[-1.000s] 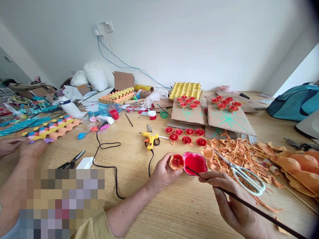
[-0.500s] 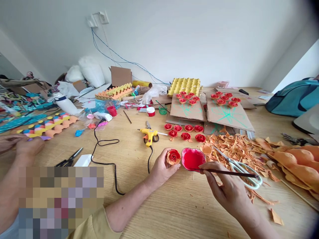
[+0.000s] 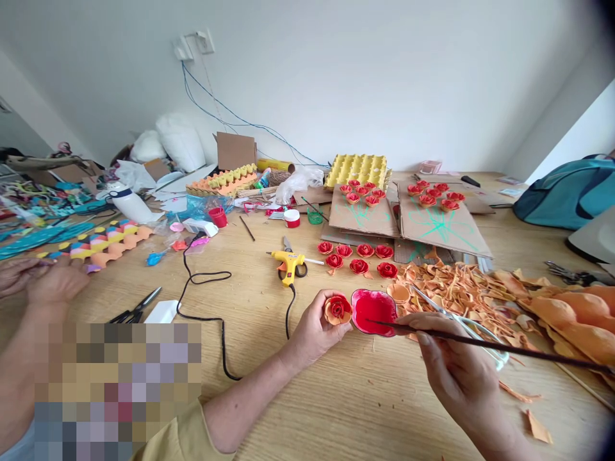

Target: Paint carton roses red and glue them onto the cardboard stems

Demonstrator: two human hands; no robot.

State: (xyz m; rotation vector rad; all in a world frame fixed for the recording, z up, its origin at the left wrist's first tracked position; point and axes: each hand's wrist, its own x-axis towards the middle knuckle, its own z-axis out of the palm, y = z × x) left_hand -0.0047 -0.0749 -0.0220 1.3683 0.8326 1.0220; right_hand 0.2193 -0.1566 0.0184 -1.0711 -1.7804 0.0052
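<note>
Head view. Pinched in the left hand (image 3: 321, 336), just left of the red paint dish (image 3: 372, 296), a flower (image 3: 337, 310) — red at the centre, orange on the outer petals. Gripped in the right hand (image 3: 454, 374), to the right of the dish, a dark slanted brush (image 3: 500, 346) — tip inside the rim, contact with the paint too small to tell. Held the two hands apart, on either side of the dish. Displayed beyond the dish seven red flowers (image 3: 359, 266) in two rows, and farther beyond, cardboard sheets (image 3: 444, 230) bearing more. Included a yellow glue gun (image 3: 289, 267) beyond and left of the dish, orange scraps (image 3: 461, 288) to its right. Showed, far left of the dish, another person's hands (image 3: 57, 285) at a painted egg tray (image 3: 108, 246).
</note>
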